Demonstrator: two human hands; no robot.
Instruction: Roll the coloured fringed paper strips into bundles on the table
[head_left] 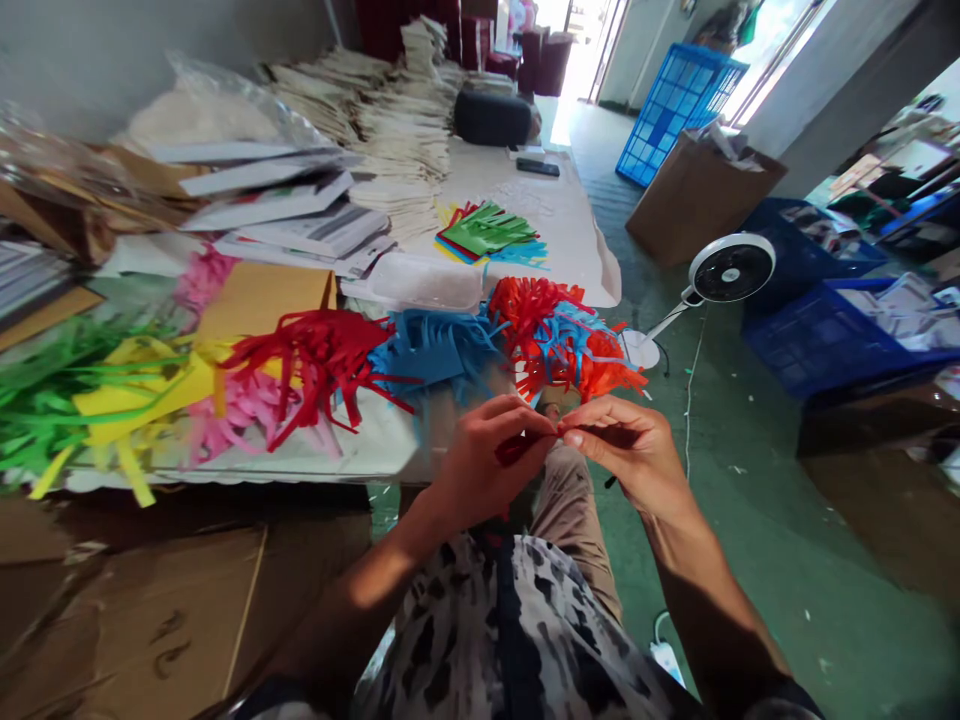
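Note:
My left hand (pixel 495 450) is closed, with a red paper piece (pixel 513 449) showing between its thumb and fingers. My right hand (pixel 630 445) pinches at the same spot, its thumb and fingertips meeting those of my left. A bit of red shows at that point; most of the piece is hidden by my fingers. Just beyond my hands lies a bunch of orange fringed paper (pixel 600 370), mixed with blue and red strips. Left of it are blue fringed paper (pixel 435 350) and dark red fringed paper (pixel 322 350), near the table's front edge.
Yellow fringed paper (pixel 142 385) and green fringed paper (pixel 45 390) lie farther left. A clear plastic tray (pixel 427 280) sits behind the blue paper. A white fan (pixel 731 268) and blue crates (pixel 847 340) stand to the right. Cardboard (pixel 172 610) is at the lower left.

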